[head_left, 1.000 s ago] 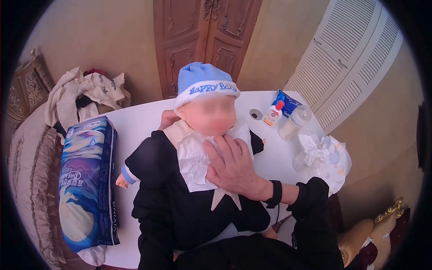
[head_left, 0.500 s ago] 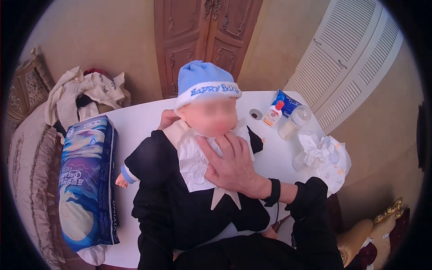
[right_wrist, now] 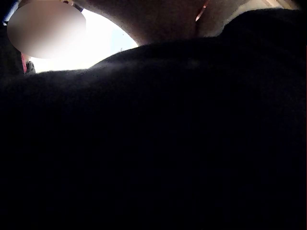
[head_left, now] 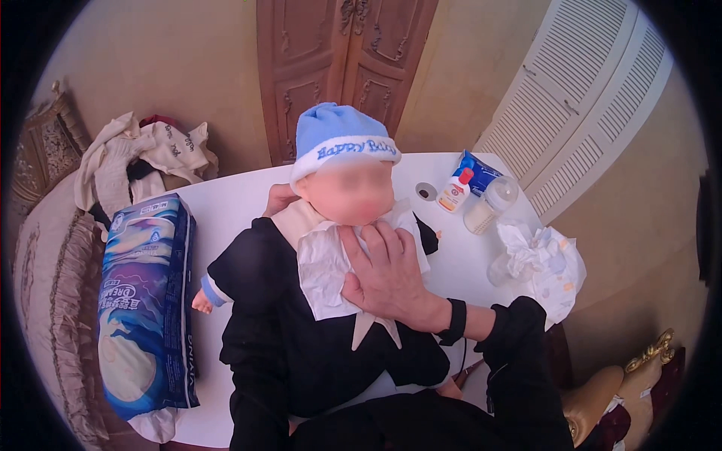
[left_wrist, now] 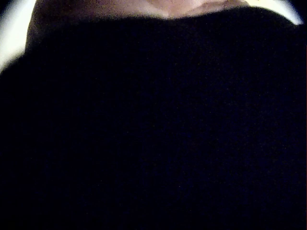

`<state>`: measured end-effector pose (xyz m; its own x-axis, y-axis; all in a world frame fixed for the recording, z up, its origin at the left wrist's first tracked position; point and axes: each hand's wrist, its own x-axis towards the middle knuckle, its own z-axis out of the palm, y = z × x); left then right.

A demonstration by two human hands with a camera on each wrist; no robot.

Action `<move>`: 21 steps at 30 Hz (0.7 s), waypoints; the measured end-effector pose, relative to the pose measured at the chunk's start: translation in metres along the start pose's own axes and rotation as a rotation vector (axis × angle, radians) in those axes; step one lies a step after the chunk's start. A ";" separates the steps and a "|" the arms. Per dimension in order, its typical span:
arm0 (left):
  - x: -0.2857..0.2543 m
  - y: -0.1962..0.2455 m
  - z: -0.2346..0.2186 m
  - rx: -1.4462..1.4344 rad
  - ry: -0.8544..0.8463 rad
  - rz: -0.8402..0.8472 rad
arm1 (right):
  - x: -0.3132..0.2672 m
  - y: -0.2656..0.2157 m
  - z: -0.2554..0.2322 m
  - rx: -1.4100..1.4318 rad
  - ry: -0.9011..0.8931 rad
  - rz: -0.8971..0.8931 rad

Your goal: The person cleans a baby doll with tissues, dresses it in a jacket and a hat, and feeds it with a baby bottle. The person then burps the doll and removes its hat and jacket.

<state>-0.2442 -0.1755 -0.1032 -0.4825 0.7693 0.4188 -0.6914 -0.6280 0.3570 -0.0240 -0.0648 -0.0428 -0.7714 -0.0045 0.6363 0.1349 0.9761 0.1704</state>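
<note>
A doll in a blue and white hat [head_left: 342, 135] and black clothes [head_left: 331, 361] leans back against the person's left arm. Under its chin a crumpled white cloth [head_left: 320, 263] covers the upper chest. The right hand [head_left: 391, 274] lies on this cloth, its fingers extended and slightly bent, fingertips just below the chin. Only part of the left hand [head_left: 280, 200] shows, beside and behind the doll's neck; its fingers are hidden. Dark fabric fills most of both wrist views, with a strip of the left hand [left_wrist: 139, 7] and of the right hand [right_wrist: 163, 21] along the top.
On the white table [head_left: 218, 192], a blue diaper pack [head_left: 143, 308] lies at the left. At the right are a red-capped bottle [head_left: 454, 191], a blue packet [head_left: 477, 169], a baby bottle [head_left: 492, 203] and a crumpled diaper [head_left: 549, 270]. Clothes [head_left: 150, 150] hang at the back left.
The right hand has shifted slightly on the cloth, its fingers a little closer together than half a second ago. The doll's head has moved very slightly left. The left hand stays behind the neck.
</note>
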 end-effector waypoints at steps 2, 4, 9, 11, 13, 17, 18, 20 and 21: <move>0.000 0.001 0.000 0.001 -0.001 0.001 | 0.000 0.000 0.000 -0.001 0.002 -0.007; -0.001 0.001 -0.001 0.000 -0.002 0.001 | 0.001 0.001 0.000 -0.003 0.001 -0.013; -0.001 0.000 -0.001 -0.002 -0.002 -0.001 | 0.005 0.002 -0.002 -0.012 0.017 -0.057; -0.002 0.000 -0.001 -0.003 -0.001 -0.001 | 0.007 0.000 -0.005 -0.007 -0.009 -0.040; -0.002 0.000 0.000 -0.004 -0.003 0.000 | 0.011 -0.002 -0.009 -0.004 -0.033 -0.023; -0.002 -0.001 0.002 -0.004 -0.006 -0.007 | 0.014 -0.004 -0.011 -0.008 -0.065 0.003; -0.001 -0.001 0.002 -0.002 -0.009 -0.008 | 0.015 -0.003 -0.010 0.013 -0.044 -0.015; 0.000 0.001 0.002 -0.001 -0.014 -0.006 | 0.013 0.004 -0.007 0.084 -0.018 -0.052; 0.000 0.001 0.002 -0.001 -0.015 -0.004 | 0.011 0.008 -0.007 0.155 0.005 -0.089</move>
<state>-0.2438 -0.1762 -0.1007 -0.4718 0.7700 0.4296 -0.6938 -0.6249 0.3581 -0.0269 -0.0585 -0.0295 -0.7728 -0.0934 0.6277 -0.0318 0.9936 0.1087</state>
